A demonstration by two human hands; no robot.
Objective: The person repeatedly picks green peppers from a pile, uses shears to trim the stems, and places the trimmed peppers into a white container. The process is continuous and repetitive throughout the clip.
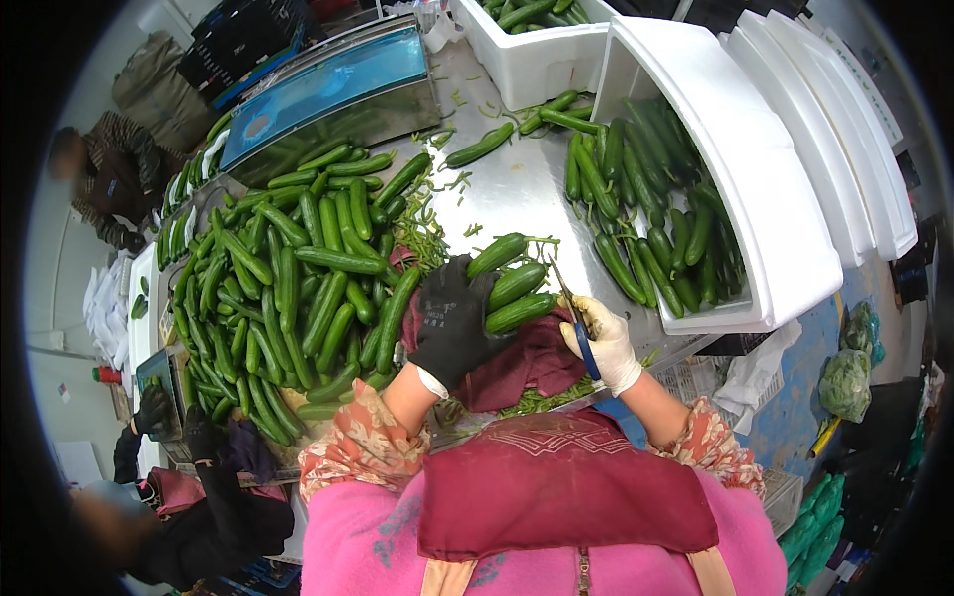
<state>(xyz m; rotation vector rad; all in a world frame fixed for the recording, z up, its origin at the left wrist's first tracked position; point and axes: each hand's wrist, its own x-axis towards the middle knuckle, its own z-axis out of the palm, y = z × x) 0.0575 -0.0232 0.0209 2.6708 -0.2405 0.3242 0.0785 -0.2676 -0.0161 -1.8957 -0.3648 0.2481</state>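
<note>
My left hand, in a black glove, holds several cucumbers side by side, their stem ends pointing right. A long stem sticks out from the topmost one. In a whitish thin glove, my right hand grips scissors with dark blue handles, the blades pointing up beside the stem ends. Under both hands lies a maroon cloth. A big heap of cucumbers covers the table to the left, with cut stems along its right edge. More cucumbers lie in a tipped white foam box on the right.
Another foam box with cucumbers stands at the back of the metal table. A scale-like metal unit with a blue top is behind the heap. Foam lids lean at right. Two co-workers are at left, one with black-gloved hands by the heap.
</note>
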